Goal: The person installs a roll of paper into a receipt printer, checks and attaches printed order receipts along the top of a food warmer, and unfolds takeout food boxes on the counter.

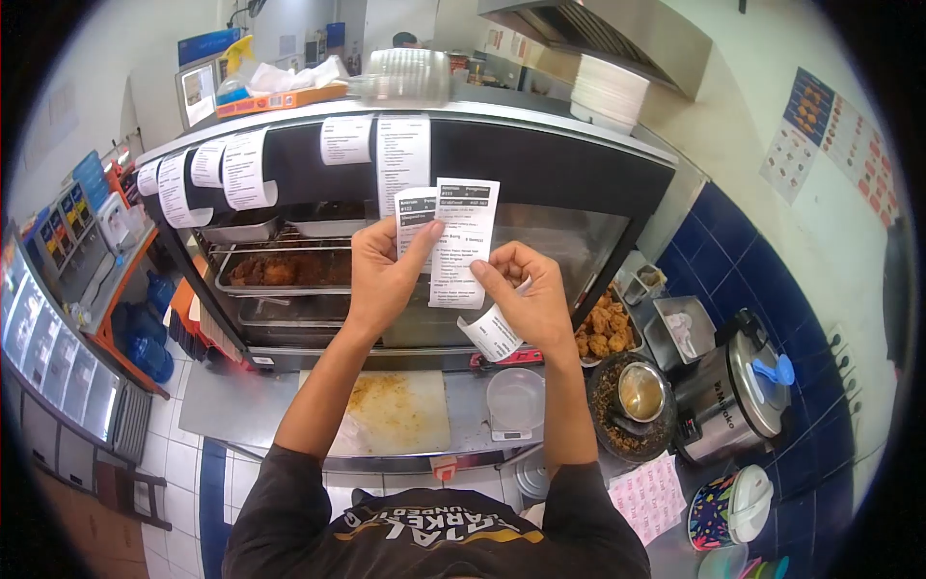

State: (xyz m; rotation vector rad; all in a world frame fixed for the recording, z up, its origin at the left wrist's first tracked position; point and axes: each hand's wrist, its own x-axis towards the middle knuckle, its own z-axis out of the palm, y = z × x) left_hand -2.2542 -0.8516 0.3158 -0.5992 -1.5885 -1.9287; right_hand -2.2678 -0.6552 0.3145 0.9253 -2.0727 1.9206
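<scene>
I see the person's hands raised before the warming cabinet (545, 164), holding printed paper slips in the air a little below its top front edge, around the middle of its width. The left hand (384, 275) pinches a shorter slip (415, 214) between thumb and fingers, its thumb tip reaching the left edge of a longer slip (468, 217). The right hand (526, 297) grips that longer one by its lower right side. Both are narrow and white, with dark header bands and pale lettering; the longer stands nearly straight, dense with black lines, and I can read "GrabFood" near its head. Below the right hand hangs a curled length of paper (490, 333), whether a separate slip I can't tell. More printed slips (249, 172) hang from the cabinet's top front edge, some curling at their lower ends, too small to read from here. "Miyako" marks the steel cooker (709, 425) by the tiled wall, and the dark shirt (395, 555) carries large white letters, partly lost in folds.
</scene>
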